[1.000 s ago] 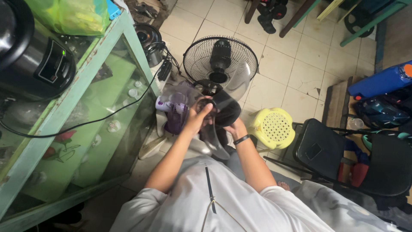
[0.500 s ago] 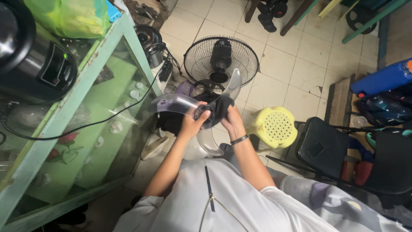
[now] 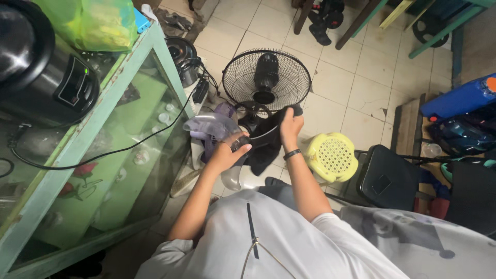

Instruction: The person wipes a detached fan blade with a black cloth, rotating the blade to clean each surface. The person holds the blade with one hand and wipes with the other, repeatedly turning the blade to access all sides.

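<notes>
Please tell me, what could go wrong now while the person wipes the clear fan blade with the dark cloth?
1. The left hand grips the clear fan blade only at its hub, so the thin plastic may flex or crack if the right hand presses the dark cloth hard.
2. The blade is held close above the standing fan and the glass cabinet; a wide turn might knock them.

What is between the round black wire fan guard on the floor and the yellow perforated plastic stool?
In the head view, the right hand holding a black cloth sits between the fan guard and stool.
</notes>
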